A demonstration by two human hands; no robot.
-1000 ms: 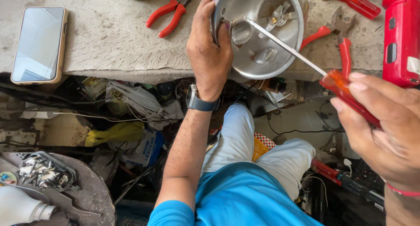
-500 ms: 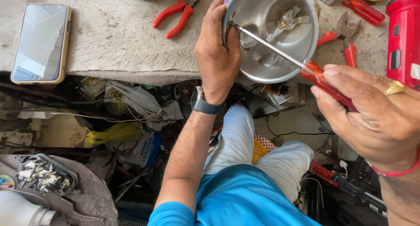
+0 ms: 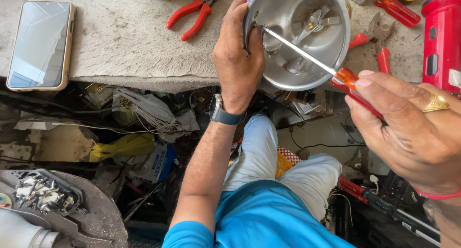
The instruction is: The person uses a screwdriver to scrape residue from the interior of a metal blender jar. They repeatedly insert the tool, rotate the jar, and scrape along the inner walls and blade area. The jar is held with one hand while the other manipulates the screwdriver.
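Your left hand (image 3: 237, 56) is wrapped around the near rim of a steel mixer jar (image 3: 300, 34), thumb hooked inside and fingers outside, tipping its open mouth toward you at the edge of the table (image 3: 120, 41). Your right hand (image 3: 408, 128) is closed around the orange handle of a screwdriver (image 3: 312, 58); its long shaft reaches across the jar's mouth and the tip sits against the inner wall just beside your left thumb. The blade (image 3: 312, 20) stands at the bottom of the jar, apart from the shaft.

On the table, a phone (image 3: 41, 44) lies face up at the far left, and red-handled pliers (image 3: 194, 10) rest just left of your left hand. A second pair of red-handled pliers (image 3: 377, 44) lies right of the jar, with a red screwdriver (image 3: 396, 8) above it and a red torch (image 3: 442, 36) at the right edge. You wear a dark watch (image 3: 223, 113) on the left wrist and a gold ring (image 3: 434, 104) on the right hand.
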